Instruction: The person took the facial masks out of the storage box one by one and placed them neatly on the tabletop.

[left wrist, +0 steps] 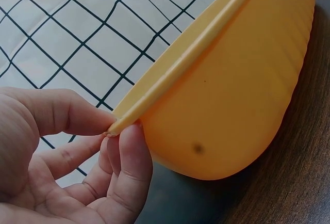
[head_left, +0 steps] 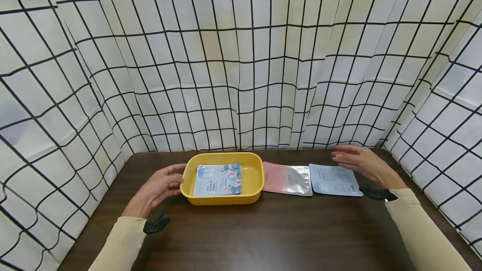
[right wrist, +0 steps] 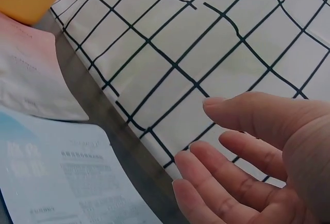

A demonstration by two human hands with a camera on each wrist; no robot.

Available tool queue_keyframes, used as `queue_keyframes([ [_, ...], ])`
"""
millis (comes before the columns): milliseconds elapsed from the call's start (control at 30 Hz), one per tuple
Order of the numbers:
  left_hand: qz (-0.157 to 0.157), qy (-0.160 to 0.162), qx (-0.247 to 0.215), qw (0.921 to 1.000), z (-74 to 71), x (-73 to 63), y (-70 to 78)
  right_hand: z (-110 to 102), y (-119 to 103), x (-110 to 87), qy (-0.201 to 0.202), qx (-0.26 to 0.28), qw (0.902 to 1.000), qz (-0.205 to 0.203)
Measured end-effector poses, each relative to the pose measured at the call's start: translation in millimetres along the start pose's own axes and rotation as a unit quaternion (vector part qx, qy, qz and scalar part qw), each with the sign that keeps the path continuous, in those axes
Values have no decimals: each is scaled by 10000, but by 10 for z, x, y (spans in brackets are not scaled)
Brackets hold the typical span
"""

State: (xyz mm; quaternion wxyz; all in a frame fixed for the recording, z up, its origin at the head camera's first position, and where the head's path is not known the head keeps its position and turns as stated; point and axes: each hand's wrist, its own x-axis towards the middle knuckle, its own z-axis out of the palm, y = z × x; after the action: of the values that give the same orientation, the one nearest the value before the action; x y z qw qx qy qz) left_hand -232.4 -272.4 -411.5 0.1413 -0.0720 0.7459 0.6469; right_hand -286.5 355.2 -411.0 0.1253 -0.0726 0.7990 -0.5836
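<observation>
My left hand (head_left: 164, 184) pinches the left rim of a yellow plastic basin (head_left: 251, 199); in the left wrist view, thumb and fingers (left wrist: 135, 157) meet at its lip. Inside the basin lies a light blue sheet-mask packet (head_left: 211, 181) with pink flowers. Right of the basin, a pink and silver packet (head_left: 286, 179) lies flat on the table. Beside that is a second light blue packet (head_left: 335, 180), printed side up. Above its far right corner hovers my right hand (head_left: 363, 163), fingers loosely bent and holding nothing, as the right wrist view also shows.
The dark wooden table (head_left: 241, 237) stretches out in front of the basin and packets. White curtains with a black grid pattern (head_left: 263, 74) hang behind the table and along both sides. Each wrist wears a black strap (head_left: 156, 224).
</observation>
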Motion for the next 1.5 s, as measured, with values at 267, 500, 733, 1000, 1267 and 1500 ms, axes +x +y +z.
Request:
queue_keyframes([
  [267,-22,-4,-62,10000,18,-1,-4,119,-108,104,-225,139,9996,-44],
  [500,-44,48,-31,10000,18,13,-7,244,-194,187,-298,336,9989,-110],
  [733,-26,6,19,10000,23,11,6,364,-297,244,-342,505,9978,-253],
  [1000,-56,6,-23,10000,11,20,4,521,-406,308,-478,745,9954,-355],
  [1267,-16,-39,-59,10000,3,21,-4,709,-557,354,-642,849,9936,-380],
  [1500,0,-50,-66,10000,0,18,-10,871,-672,430,-782,626,9938,-482],
])
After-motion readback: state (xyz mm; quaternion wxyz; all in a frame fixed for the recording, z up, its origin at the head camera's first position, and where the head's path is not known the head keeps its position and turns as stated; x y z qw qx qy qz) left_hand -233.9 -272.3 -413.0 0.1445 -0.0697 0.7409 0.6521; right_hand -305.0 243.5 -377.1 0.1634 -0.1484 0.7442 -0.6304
